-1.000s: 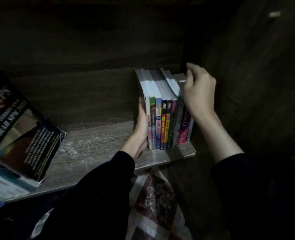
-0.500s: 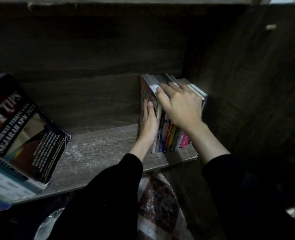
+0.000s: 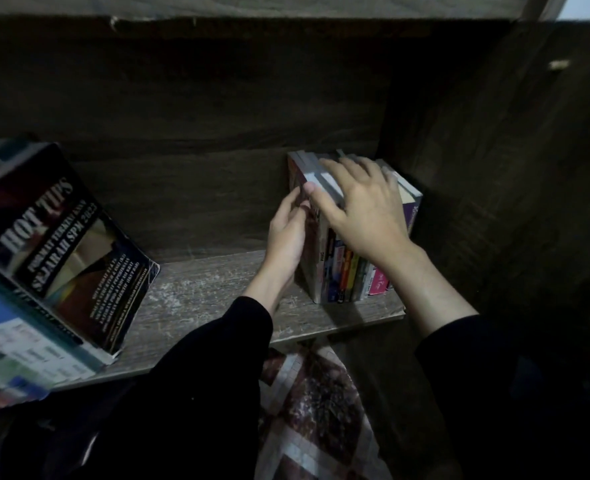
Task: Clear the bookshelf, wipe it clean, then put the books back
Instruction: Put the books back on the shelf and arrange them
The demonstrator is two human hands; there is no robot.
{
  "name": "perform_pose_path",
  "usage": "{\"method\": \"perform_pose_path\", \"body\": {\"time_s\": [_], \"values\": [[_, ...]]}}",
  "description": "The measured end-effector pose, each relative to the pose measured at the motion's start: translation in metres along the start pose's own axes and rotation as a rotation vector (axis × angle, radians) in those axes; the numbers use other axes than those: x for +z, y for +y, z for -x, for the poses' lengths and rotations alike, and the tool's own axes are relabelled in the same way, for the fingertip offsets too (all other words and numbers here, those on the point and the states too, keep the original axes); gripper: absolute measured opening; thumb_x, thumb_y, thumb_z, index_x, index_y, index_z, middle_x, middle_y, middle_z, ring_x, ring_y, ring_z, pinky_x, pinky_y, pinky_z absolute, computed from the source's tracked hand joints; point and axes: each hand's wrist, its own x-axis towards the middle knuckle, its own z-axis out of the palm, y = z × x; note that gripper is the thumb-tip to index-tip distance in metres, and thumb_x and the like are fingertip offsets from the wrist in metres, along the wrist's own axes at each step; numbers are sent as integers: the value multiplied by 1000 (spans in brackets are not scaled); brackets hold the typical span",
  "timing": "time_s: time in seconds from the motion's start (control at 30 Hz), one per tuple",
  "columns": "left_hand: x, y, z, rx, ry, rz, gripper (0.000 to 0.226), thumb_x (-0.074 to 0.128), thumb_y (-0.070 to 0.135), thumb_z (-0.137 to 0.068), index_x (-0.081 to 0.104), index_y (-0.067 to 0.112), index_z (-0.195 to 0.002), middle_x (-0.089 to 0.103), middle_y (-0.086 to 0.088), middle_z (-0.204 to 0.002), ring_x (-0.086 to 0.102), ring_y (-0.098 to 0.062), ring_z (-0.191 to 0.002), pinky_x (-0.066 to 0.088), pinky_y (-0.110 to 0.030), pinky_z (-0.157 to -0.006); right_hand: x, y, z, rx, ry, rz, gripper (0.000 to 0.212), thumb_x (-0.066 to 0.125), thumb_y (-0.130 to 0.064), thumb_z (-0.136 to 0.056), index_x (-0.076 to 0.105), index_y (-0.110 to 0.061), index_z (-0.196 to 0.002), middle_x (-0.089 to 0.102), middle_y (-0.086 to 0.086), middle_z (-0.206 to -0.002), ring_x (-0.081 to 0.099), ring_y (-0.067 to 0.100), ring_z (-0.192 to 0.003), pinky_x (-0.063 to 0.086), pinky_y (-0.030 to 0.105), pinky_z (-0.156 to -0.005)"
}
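Observation:
A row of several thin books (image 3: 342, 275) stands upright at the right end of the wooden shelf board (image 3: 200, 289), against the right side wall. My left hand (image 3: 286, 233) lies flat against the left face of the row, fingers straight. My right hand (image 3: 362, 206) rests spread over the tops of the books, thumb hooked over the leftmost ones. Both sleeves are black.
A thick dark book titled "HOT TIPS" (image 3: 65, 244) leans at the shelf's left end on other books (image 3: 6, 344). The shelf's back panel (image 3: 200, 133) is dark wood. A patterned floor mat (image 3: 317, 410) lies below the shelf edge.
My right hand moved from the right end of the row to lie across the book tops. The row has been pushed back and right against the side wall. My view has tilted upward.

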Motion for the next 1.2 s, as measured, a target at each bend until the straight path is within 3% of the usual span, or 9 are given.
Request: {"method": "perform_pose_path", "body": {"time_s": [0.13,0.4,0.5,0.63,0.7,0.8,0.93,1.07,1.2], "values": [[0,2,1,27,8,-93,38,46,14,-101,48,17,-139,55,1,-133,51,-8,-118,44,-7,-84,4,0,2,-94,-113,103,49,30,-45,-101,34,-30,-147,39,1,-151,31,23,-140,19,47,-112],[-5,1,14,1,-151,-221,48,49,5,-96,45,21,-141,48,-4,-142,44,-14,-132,38,-24,-104,10,3,3,-4,-30,128,45,36,-38,-99,41,-29,-143,46,0,-146,37,19,-137,21,44,-109],[-12,6,23,-4,-115,-235,49,53,6,-94,47,23,-140,53,-7,-138,46,-15,-131,39,-34,-109,12,-5,4,77,-48,156,46,36,-37,-99,39,-29,-144,44,0,-147,35,19,-139,10,54,-112],[-36,31,49,162,37,-430,49,56,13,-94,45,26,-141,49,-2,-141,40,-16,-133,30,-21,-103,13,-15,5,192,-30,133,45,41,-34,-97,42,-30,-142,44,1,-147,34,21,-139,3,60,-112],[-61,46,69,309,177,-629,52,54,15,-94,40,27,-143,43,-2,-146,30,-18,-136,24,-24,-106,14,-12,5,211,-21,111,44,42,-34,-97,43,-30,-141,45,1,-147,35,22,-138,9,55,-112],[-116,62,90,479,556,-947,63,56,16,-90,32,16,-148,29,-14,-153,18,-32,-142,17,-38,-114,14,-11,5,217,-8,68,43,43,-33,-97,45,-29,-140,46,3,-146,36,23,-137,15,51,-110],[-190,75,106,346,958,-1160,87,62,22,-84,10,5,-152,1,-27,-156,0,-44,-144,6,-51,-116,12,-13,6,215,0,16,42,45,-30,-96,48,-26,-138,47,6,-145,37,25,-136,14,53,-109],[-226,79,113,147,971,-1273,100,64,38,-87,-4,4,-151,-10,-20,-158,-12,-39,-145,-6,-55,-114,11,-14,5,201,-19,-9,42,44,-30,-96,48,-27,-139,45,4,-147,35,24,-137,16,54,-108],[-239,77,116,106,938,-1383,101,62,47,-87,-1,3,-151,-10,-11,-160,-16,-36,-145,-14,-56,-110,12,-14,4,189,12,-33,41,44,-30,-96,51,-24,-136,47,4,-145,37,24,-135,18,52,-105]]}}
